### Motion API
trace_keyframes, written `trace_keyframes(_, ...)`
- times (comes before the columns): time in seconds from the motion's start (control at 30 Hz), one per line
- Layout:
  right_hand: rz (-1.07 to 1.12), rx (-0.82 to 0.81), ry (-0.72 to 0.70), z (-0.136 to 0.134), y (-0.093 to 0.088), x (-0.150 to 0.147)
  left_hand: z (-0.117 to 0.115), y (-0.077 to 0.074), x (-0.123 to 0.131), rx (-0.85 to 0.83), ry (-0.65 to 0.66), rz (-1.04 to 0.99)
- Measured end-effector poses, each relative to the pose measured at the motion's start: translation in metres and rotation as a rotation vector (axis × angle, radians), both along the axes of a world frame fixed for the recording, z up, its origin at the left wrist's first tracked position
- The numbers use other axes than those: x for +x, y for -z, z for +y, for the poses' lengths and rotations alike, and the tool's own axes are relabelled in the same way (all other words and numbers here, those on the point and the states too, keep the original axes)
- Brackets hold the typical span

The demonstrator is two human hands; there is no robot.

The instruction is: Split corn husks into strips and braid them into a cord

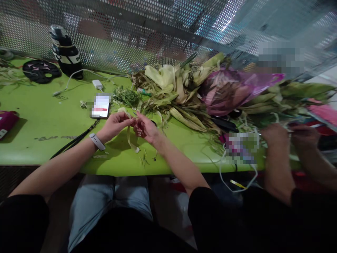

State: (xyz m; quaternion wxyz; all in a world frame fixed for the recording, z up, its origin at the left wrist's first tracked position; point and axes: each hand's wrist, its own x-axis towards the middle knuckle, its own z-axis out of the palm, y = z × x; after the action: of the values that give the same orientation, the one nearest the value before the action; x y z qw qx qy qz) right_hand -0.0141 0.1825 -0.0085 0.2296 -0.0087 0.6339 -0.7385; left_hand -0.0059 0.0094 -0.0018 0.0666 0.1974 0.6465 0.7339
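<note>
My left hand (117,123) and my right hand (144,128) meet above the green table (65,151), fingertips close together. Both pinch a pale, narrow strip of husk (129,138), whose loose end hangs below the fingers toward the tabletop. A white band is around my left wrist. Just behind my hands lies a small pile of thin green strips (126,96). Farther right is a big heap of corn husks (181,88), pale green and brown. Small green scraps (144,159) lie on the table near its front edge.
A phone (101,106) with a strap, a white adapter (97,84), a black bottle (67,52), a black mask (41,71) and a dark red case (7,123) are at left. At right are a pink plastic bag (223,91) and another person's hands (276,135). Perforated metal stands behind.
</note>
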Motion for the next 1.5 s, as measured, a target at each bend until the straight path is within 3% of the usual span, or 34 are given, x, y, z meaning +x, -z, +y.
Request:
trace_keyframes(0.2,0.125,-0.047,0.226,-0.004,0.002,0.002,-0.001,0.000,-0.001,-0.077,0.039,0.022)
trace_keyframes(0.37,0.212,-0.028,0.261,-0.002,0.002,-0.001,0.000,-0.002,0.000,-0.121,0.009,0.023)
trace_keyframes(0.47,0.260,0.073,0.266,0.008,0.004,-0.007,-0.001,-0.002,0.000,-0.116,0.020,0.016)
trace_keyframes(0.6,0.604,0.294,0.590,0.024,0.000,-0.012,-0.003,0.000,-0.001,-0.171,0.052,0.031)
trace_keyframes(0.63,0.706,0.365,0.613,0.025,-0.003,-0.012,-0.003,0.000,0.000,-0.187,0.065,0.039)
trace_keyframes(0.67,0.790,0.429,0.588,0.026,-0.005,-0.010,-0.003,-0.001,0.000,-0.200,0.081,0.045)
trace_keyframes(0.77,0.866,0.501,0.310,0.020,-0.009,-0.004,-0.003,-0.006,0.003,-0.218,0.117,0.052)
trace_keyframes(0.9,0.680,0.313,0.116,0.008,-0.009,0.000,-0.003,-0.013,0.006,-0.251,0.143,0.060)
trace_keyframes(1.03,0.436,0.080,0.071,0.005,-0.008,0.000,-0.001,-0.009,0.004,-0.258,0.188,0.048)
trace_keyframes(1.13,0.354,0.018,0.026,0.005,-0.008,0.002,0.002,-0.001,0.001,-0.225,0.242,0.040)
trace_keyframes(1.37,0.409,0.032,0.076,-0.003,0.004,0.000,0.002,0.008,-0.002,-0.196,0.300,0.024)
trace_keyframes(1.5,0.516,0.169,0.137,-0.006,0.004,-0.002,0.001,0.009,-0.003,-0.211,0.303,-0.014)
